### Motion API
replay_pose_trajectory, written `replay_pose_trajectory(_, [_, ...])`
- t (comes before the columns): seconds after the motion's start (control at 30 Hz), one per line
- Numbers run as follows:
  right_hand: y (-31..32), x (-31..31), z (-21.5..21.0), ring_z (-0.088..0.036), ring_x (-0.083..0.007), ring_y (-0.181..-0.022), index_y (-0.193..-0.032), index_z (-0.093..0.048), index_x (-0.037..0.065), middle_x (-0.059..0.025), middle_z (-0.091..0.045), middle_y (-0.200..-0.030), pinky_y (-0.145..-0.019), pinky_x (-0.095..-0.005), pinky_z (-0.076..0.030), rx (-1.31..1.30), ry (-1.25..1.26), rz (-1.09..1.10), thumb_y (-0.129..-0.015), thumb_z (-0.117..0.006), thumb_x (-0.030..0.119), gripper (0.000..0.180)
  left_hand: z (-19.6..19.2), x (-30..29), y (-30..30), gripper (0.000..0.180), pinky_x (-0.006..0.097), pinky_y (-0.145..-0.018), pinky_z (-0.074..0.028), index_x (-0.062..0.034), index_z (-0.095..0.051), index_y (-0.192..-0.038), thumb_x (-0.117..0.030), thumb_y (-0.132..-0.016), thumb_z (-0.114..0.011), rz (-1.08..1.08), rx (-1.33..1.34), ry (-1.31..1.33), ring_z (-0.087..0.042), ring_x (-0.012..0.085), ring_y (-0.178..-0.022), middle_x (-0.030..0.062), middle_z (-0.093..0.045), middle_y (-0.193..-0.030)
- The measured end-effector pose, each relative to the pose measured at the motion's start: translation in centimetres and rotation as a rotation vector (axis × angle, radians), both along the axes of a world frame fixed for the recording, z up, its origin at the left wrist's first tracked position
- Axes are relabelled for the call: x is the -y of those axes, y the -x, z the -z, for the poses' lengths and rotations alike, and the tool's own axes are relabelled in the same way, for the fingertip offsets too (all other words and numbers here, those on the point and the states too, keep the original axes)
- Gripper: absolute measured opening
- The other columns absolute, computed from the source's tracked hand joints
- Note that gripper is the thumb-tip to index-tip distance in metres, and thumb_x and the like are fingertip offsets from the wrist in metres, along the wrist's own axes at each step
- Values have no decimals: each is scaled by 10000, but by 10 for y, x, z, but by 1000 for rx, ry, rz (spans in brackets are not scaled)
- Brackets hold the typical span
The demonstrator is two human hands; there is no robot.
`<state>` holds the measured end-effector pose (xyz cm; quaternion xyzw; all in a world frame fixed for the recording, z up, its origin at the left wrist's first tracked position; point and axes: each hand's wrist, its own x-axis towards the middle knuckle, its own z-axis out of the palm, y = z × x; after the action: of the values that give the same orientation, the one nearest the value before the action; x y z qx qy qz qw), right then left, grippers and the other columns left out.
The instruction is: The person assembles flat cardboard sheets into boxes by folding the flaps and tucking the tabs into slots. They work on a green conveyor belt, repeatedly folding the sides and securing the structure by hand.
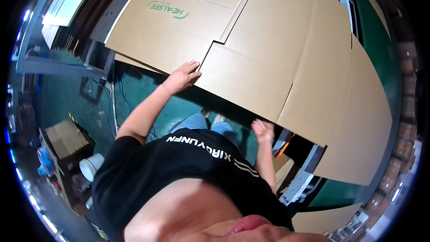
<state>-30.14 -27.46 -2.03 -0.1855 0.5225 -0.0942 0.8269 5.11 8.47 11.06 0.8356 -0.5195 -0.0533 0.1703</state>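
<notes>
A large flat brown cardboard sheet (255,58) with slots, crease lines and green print at its left part lies across the machine in front of me. My left hand (182,77) rests on its near edge beside a slot, fingers stretched out over the board. Just off the near edge, farther right, is my right hand (263,131). Its fingers look loosely curled and somewhat blurred, and whether they touch the board's edge is unclear. Under the left part of the sheet, the edge of another brown board (139,65) shows.
A metal frame (309,163) supports the right side, with green panels (374,31) beyond. On the left, a cardboard box (67,139) and a white bucket (92,166) stand near blue hoses (121,92) on the green floor. Stacked brown boxes (405,139) line the far right.
</notes>
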Motion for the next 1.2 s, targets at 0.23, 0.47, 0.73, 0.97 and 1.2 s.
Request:
replay_pose_trajectory(0.23, [154,244,-55,-639,-189,-706,-947,-641,27,-66,-658,-782,-770,-403,-565,340,396,810,-934,-611,206,182,-3,17,-11,498,447,-1073,-420,-69,-598,-1169,-121,-695,-743,136,118,-30,-488,387,-1266,202,-491,-1373])
replay_pose_trajectory(0.47, [102,238,-196,-633,-266,-971,-1236,-555,-60,-173,-634,-1143,-845,-393,-548,36,1180,573,-808,-643,-63,437,-9,12,-6,670,448,-1111,-373,-81,-549,-1240,-179,-631,-811,81,51,-169,-436,384,-1313,177,-399,-1457])
replay_pose_trajectory(0.73, [-98,-11,-344,-625,-214,-967,-1147,-604,-70,-138,-646,-1096,-874,-339,-509,189,1897,65,-805,-636,-25,346,1,12,-10,575,442,-1101,-385,-106,-572,-1229,-239,-709,-779,101,57,-81,-447,356,-1315,169,-433,-1442])
replay_pose_trajectory(0.97, [-206,-155,-243,-549,-407,-1194,-1216,-584,-16,-246,-571,-1266,-1059,-454,-425,56,2372,-845,-633,-578,-124,594,13,4,-14,563,421,-1103,-382,-124,-602,-1230,-313,-724,-764,61,36,26,-477,310,-1303,136,-465,-1437])
replay_pose_trajectory(1.2, [-245,-176,-118,-546,-403,-1164,-1196,-552,-17,-254,-550,-1256,-1017,-455,-443,-190,2513,-1374,-821,-548,67,384,3,6,-14,701,400,-1092,-396,-78,-556,-1258,-311,-651,-817,-50,-132,49,-497,263,-1291,111,-523,-1391])
